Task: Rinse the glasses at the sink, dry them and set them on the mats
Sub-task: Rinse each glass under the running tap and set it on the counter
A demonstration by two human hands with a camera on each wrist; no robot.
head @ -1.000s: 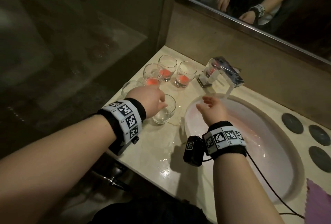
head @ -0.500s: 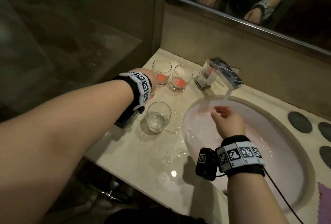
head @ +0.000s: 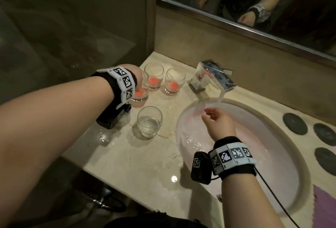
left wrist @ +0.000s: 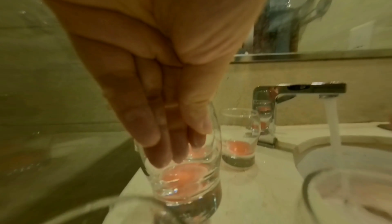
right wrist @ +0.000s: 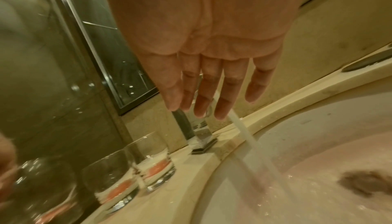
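Observation:
My left hand [head: 137,77] reaches down over a glass with red residue [head: 141,95] at the counter's back left. In the left wrist view its fingers [left wrist: 152,137] dip past the rim while the thumb lies outside, pinching the wall of this glass [left wrist: 184,182]. Two more red-stained glasses [head: 154,79] [head: 173,84] stand behind it. A clear glass holding water [head: 149,122] stands alone nearer the sink [head: 283,162]. My right hand [head: 216,121] hovers palm down over the basin beside the running water [head: 209,106], fingers [right wrist: 201,103] straight and empty.
The chrome faucet [head: 212,78] runs into the basin. Three dark round mats [head: 295,123] lie on the counter to the right, with a purple cloth [head: 325,207] at the right edge. Another glass is partly hidden under my left wrist. The counter is wet; a mirror hangs above.
My left hand has left the clear glass and moved back-left onto the red-stained glass. My right hand stayed over the basin, drifting slightly toward the stream.

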